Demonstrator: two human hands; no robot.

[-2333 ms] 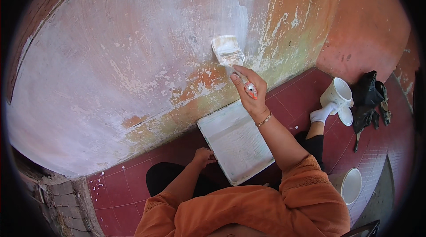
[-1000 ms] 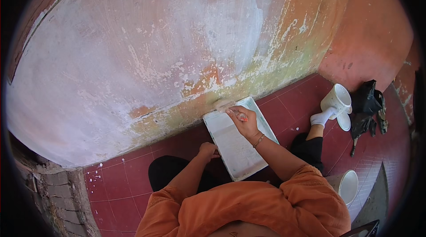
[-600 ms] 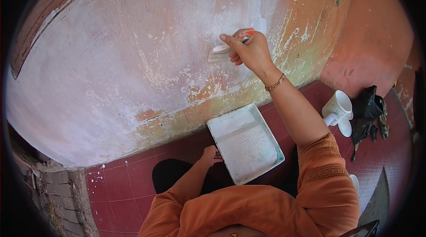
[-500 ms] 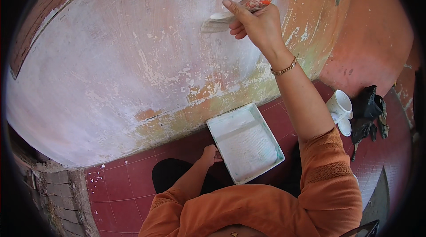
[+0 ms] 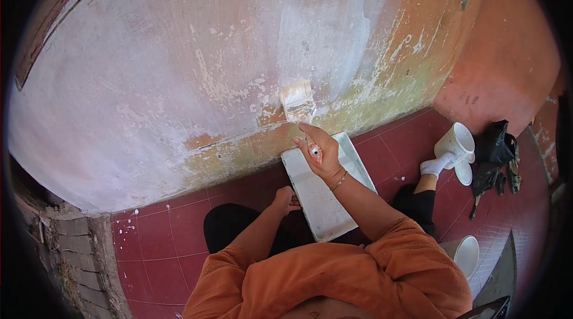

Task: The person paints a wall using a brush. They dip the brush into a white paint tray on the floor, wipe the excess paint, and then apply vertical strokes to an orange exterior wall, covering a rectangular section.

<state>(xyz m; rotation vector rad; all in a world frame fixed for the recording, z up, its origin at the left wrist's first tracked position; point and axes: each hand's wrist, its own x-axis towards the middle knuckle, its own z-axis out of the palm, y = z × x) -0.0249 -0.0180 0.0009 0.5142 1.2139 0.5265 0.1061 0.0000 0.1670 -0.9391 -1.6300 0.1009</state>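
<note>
My right hand is closed around the handle of a wide paintbrush. The brush's whitish bristles lie against the lower wall, and its red-speckled handle end points back toward me. Below that hand sits a white paint tray with whitish paint in it, partly covered by my right forearm. At the tray's left side, my left hand has its fingers curled against the edge. The wall carries streaky pale paint over peeling orange and greenish patches.
Red floor tiles with white drips run along the wall. To the right stand a white bucket and a black plastic bag. Another pale bucket is beside my right elbow. My socked foot rests near the first bucket.
My right hand has brought the paintbrush down the wall, from high up to just above the tray, and turned its bristles upward. My left hand stays at the tray.
</note>
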